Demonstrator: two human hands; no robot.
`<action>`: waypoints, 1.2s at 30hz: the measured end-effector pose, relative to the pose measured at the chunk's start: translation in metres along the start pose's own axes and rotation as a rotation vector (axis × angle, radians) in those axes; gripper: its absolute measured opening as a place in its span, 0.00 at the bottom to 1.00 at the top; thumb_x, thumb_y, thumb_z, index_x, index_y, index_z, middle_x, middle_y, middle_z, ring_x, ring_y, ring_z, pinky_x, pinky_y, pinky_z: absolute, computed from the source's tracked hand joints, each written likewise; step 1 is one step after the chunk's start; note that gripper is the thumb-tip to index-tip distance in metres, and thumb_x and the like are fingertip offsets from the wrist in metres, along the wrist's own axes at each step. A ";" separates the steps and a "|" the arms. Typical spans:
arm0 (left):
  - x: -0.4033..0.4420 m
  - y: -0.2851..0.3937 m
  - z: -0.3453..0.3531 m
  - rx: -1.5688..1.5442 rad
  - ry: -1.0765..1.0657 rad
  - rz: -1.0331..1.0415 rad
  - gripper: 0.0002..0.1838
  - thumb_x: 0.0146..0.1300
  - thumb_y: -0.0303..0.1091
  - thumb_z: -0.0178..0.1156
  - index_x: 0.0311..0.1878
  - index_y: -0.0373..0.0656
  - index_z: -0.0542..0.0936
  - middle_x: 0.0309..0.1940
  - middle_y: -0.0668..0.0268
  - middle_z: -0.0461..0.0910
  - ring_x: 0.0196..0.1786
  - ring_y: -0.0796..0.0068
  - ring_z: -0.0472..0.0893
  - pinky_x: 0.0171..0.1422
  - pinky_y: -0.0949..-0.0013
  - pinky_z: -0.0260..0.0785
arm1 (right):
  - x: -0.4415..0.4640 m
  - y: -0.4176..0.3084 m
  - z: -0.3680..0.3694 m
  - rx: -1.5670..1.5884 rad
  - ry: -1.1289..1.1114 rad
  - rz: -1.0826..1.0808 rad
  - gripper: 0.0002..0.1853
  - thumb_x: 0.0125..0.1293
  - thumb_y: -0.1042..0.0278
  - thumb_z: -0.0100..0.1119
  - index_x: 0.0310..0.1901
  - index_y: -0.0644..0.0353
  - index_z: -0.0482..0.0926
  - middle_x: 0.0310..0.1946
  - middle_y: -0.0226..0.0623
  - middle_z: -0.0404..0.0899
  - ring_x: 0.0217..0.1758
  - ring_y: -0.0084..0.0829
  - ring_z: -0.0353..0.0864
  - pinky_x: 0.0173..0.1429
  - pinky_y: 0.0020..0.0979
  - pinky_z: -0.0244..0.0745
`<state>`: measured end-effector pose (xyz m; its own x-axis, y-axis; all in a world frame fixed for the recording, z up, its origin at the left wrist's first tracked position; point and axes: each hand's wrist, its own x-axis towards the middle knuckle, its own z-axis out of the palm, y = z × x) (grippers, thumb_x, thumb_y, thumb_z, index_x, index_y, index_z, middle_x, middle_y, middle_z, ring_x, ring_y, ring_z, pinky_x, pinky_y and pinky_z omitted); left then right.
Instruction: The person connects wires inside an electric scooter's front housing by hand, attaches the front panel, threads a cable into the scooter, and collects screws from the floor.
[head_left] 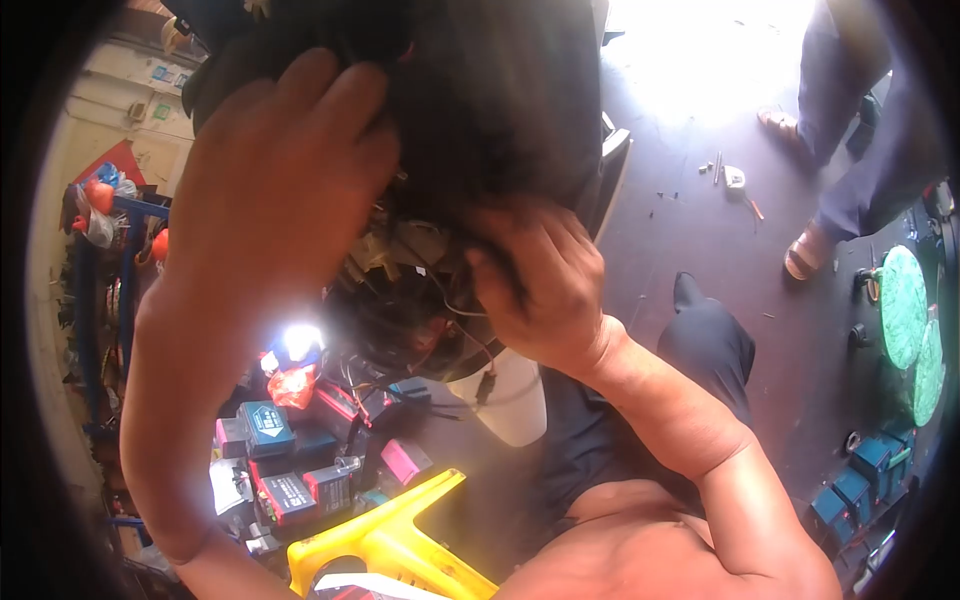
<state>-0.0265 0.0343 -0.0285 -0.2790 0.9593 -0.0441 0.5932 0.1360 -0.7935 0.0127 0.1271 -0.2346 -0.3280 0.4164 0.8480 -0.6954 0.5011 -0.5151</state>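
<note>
A large black casing [500,100] fills the top middle, with an open cavity of wires [420,270] beneath its edge. My left hand [290,150] is at the casing's left side, its fingers bent against the dark surface; whatever they grip is hidden. At the casing's lower edge, right beside the wires, my right hand [545,275] has its fingers curled round part of the black material. A loose connector [487,386] hangs on a wire below the cavity.
Boxed batteries [285,495] stand at lower left, behind a yellow plastic stool [400,540]. Another person's legs [865,110] are at upper right, near a white tool [735,177] on the floor. Green round objects [902,308] and more batteries [850,490] line the right side.
</note>
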 end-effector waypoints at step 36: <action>0.032 -0.027 -0.029 -0.026 -0.200 0.122 0.09 0.43 0.29 0.69 0.27 0.43 0.78 0.30 0.65 0.73 0.43 0.59 0.74 0.61 0.44 0.65 | -0.012 0.029 0.005 0.040 0.086 -0.198 0.07 0.49 0.67 0.65 0.31 0.57 0.81 0.32 0.38 0.83 0.39 0.39 0.85 0.51 0.38 0.79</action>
<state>-0.0296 0.0690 0.0097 -0.3464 0.9014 -0.2600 0.6504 0.0310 -0.7590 -0.0066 0.1327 -0.2589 -0.1276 0.3771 0.9174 -0.7664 0.5495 -0.3325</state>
